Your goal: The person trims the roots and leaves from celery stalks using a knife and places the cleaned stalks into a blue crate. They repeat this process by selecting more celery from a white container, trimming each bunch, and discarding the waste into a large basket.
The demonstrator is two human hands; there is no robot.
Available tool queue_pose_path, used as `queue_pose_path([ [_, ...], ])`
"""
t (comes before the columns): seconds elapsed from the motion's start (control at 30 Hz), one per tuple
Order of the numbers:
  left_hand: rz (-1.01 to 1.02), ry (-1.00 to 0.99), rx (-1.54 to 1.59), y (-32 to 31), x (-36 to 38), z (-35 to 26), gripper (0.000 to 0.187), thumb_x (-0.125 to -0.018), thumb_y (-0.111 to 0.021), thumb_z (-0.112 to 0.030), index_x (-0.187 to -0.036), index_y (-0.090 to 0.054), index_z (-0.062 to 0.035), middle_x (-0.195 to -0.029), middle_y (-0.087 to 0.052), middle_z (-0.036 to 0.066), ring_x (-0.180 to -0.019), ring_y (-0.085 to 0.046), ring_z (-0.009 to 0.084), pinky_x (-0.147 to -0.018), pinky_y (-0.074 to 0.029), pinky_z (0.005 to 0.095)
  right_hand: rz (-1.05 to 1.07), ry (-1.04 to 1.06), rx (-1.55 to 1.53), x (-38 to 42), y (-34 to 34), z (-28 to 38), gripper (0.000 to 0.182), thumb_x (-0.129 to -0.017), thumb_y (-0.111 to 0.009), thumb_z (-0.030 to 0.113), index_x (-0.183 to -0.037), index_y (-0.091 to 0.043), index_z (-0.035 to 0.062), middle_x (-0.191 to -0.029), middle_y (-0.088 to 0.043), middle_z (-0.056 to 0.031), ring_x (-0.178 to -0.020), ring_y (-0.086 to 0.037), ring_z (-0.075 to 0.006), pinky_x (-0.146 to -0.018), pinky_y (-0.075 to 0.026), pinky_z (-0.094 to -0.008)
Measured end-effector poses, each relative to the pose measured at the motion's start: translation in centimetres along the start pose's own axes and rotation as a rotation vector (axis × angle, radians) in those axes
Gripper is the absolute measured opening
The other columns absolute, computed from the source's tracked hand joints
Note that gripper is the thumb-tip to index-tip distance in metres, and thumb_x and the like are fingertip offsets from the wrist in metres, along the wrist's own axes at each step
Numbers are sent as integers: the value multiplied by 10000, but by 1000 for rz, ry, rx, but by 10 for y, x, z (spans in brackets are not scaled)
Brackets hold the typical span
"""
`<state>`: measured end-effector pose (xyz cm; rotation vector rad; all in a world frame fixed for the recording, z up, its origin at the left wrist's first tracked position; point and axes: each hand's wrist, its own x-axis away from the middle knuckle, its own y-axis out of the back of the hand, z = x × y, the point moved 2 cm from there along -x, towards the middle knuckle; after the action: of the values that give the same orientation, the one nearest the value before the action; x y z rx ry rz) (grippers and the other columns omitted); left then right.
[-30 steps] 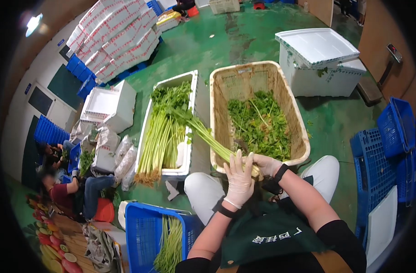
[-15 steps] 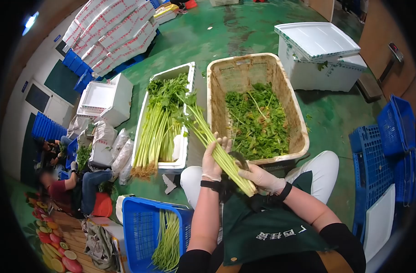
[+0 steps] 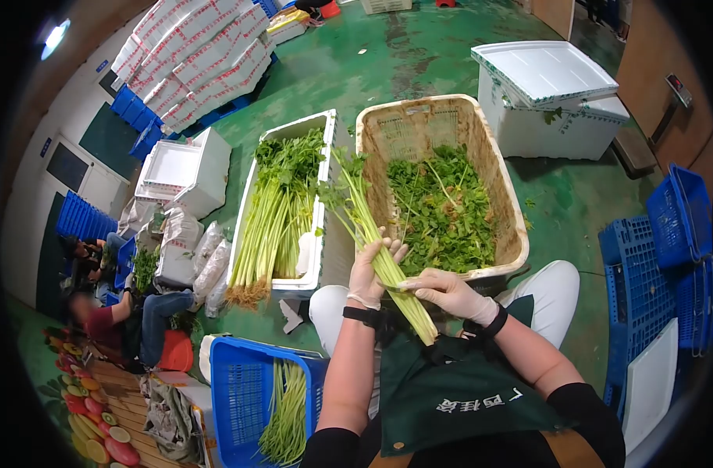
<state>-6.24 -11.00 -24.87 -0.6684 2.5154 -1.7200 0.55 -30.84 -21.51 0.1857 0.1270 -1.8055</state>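
Left hand [image 3: 369, 269], gloved, fingers closed round the celery bunch [image 3: 384, 267]; right hand [image 3: 444, 293], gloved, fingers pinching its stalks nearer the cut ends; bunch slants over the apron [image 3: 465, 390], leaves toward the far left, between foam box [image 3: 318, 257] of rooted celery [image 3: 278, 210] and leaf-filled crate [image 3: 506, 179], right.

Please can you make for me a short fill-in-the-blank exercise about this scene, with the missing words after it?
1. The left hand and right hand touch one bunch of green stalks, whose leafy end points ____ from the person.
2. The stalk ends nearest the person in the white foam box have brown ____.
3. The stained basket stands to the ____ of that box.
4. The basket holding thin stalks is coloured ____.

Missing words: away; roots; right; blue.
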Motion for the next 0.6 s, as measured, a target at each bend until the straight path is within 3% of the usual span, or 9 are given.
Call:
queue_pose_path([
  [0.07,2,57,0,4,-2,-2,370,-979,-570,-69,-1332,-465,-41,-934,-626,83,-908,-641,207,-862,-588,419,-293,147,266,6,3,6,303,-1009,-580,141,-1287,-661,54,-952,-625,-33,-901,-572,-123,-839,-465,-270],
  [0.1,-96,28,-124,-13,5,-3,396,-982,-556,-73,-1362,-443,-77,-921,-640,96,-776,-639,168,-649,-583,300,-481,96,218,6,5,4,306,-1003,-588,142,-1289,-666,68,-906,-593,-5,-855,-546,-110,-798,-455,-258],
  [0.13,-94,29,-124,-15,8,-3,396,-982,-556,-73,-1362,-443,-77,-921,-640,96,-776,-639,168,-649,-583,300,-580,36,246,6,13,-1,358,-1014,-572,149,-1364,-607,81,-861,-548,17,-798,-513,-89,-755,-447,-231],
  [0.2,-179,58,-576,-22,13,-6,448,-983,-565,-81,-1405,-415,-69,-959,-666,127,-712,-654,181,-589,-583,299,-666,-87,-49,3,25,-11,436,-1026,-560,173,-1452,-509,91,-833,-516,32,-741,-473,-63,-700,-426,-205],
  [0.23,-160,3,-660,-29,16,-4,481,-986,-552,-85,-1434,-379,-86,-986,-678,152,-622,-640,180,-508,-558,293,-632,-87,-117,-1,31,-14,511,-1018,-579,186,-1503,-437,107,-810,-470,53,-708,-427,-41,-669,-401,-187],
  [0.33,-104,52,-799,-49,25,1,613,-994,-511,-113,-1556,-271,-155,-1077,-675,156,-597,-644,154,-497,-540,246,-581,-140,-184,-19,39,-8,514,-991,-612,169,-1478,-467,92,-818,-476,50,-722,-428,-34,-668,-400,-186],
  [0.4,-59,75,-788,-50,25,10,618,-995,-517,-117,-1560,-272,-157,-1114,-670,165,-615,-654,159,-508,-543,243,-619,-122,-135,-41,48,-10,539,-949,-655,153,-1453,-489,64,-856,-516,45,-749,-458,-38,-689,-427,-196],
  [0.53,-1,129,-682,-53,31,29,640,-991,-550,-117,-1560,-259,-155,-1208,-643,194,-670,-670,170,-546,-559,249,-689,61,27,-75,72,-18,549,-895,-699,155,-1400,-528,19,-980,-639,-6,-821,-550,-89,-743,-477,-256],
  [0.6,-2,142,-644,-59,37,34,669,-981,-560,-96,-1568,-244,-152,-1232,-628,207,-676,-664,161,-545,-553,243,-554,-114,129,-79,79,-17,400,-896,-698,144,-1267,-620,17,-933,-625,22,-813,-547,-64,-737,-472,-240],
])
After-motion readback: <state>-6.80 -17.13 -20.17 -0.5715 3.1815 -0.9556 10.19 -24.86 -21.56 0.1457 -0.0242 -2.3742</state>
